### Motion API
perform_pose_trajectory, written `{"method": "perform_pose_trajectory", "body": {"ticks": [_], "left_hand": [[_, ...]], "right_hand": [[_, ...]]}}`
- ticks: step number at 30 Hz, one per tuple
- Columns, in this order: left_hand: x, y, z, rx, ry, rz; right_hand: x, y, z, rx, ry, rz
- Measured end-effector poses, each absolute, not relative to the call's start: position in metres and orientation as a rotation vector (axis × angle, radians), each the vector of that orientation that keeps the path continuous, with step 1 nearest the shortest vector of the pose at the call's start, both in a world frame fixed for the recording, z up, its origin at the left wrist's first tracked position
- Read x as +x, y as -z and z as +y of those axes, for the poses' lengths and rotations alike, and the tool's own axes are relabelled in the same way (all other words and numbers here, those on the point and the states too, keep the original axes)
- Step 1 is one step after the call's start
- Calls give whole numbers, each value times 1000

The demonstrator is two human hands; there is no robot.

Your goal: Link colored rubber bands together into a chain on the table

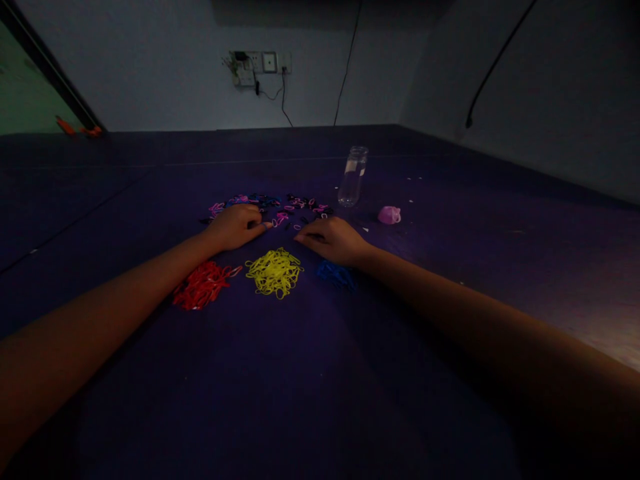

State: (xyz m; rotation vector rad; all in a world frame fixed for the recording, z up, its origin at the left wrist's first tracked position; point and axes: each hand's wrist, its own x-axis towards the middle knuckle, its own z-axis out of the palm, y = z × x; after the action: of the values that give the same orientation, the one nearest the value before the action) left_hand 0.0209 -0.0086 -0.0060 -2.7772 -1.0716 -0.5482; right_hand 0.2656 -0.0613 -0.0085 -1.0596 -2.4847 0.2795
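Both my hands rest on a dark purple table. My left hand lies knuckles up with its fingers curled, a fingertip touching the table beside a scattered mix of pink, blue and black rubber bands. My right hand also has its fingers drawn together, pinching at a small dark band at the edge of that mix. Nearer to me lie three sorted heaps: red bands, yellow bands and blue bands, the blue partly under my right wrist.
A clear plastic jar stands behind my right hand, with a small pink lump to its right. Wall sockets with cables sit on the far wall. The room is dim.
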Motion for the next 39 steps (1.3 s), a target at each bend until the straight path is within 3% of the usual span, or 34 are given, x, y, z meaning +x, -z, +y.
{"method": "perform_pose_trajectory", "body": {"ticks": [28, 39], "left_hand": [[21, 4, -9, -2769, 432, -1155], [21, 7, -8, -2785, 563, -1095]], "right_hand": [[272, 18, -50, -938, -246, -2470], [267, 10, -60, -1033, -275, -2485]]}}
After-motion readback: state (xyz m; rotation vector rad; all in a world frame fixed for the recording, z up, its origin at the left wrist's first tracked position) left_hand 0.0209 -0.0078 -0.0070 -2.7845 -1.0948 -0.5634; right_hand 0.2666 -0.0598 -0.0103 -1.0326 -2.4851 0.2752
